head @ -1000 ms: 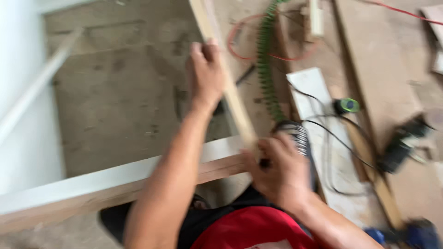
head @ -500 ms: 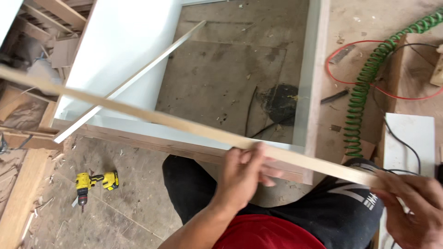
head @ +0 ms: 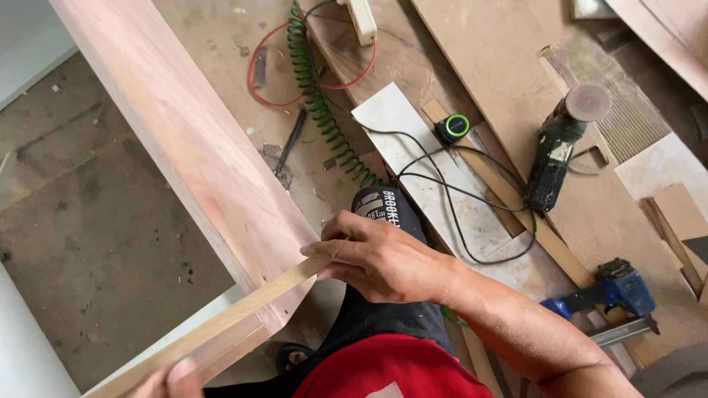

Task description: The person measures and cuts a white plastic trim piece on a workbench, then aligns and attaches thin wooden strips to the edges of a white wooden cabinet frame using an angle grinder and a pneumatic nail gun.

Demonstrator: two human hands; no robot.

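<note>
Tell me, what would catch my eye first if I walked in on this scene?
Probably the right hand at centre, pinching the end of a thin wooden strip against the corner of a broad wooden board that runs up to the left. The left hand grips the strip at the bottom edge. To the right, a green coiled hose and a dark power sander lie among floor scraps.

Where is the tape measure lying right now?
In the head view, the tape measure lies on the floor at upper right, at the far edge of a white board, between the green coiled hose and the sander.
</note>
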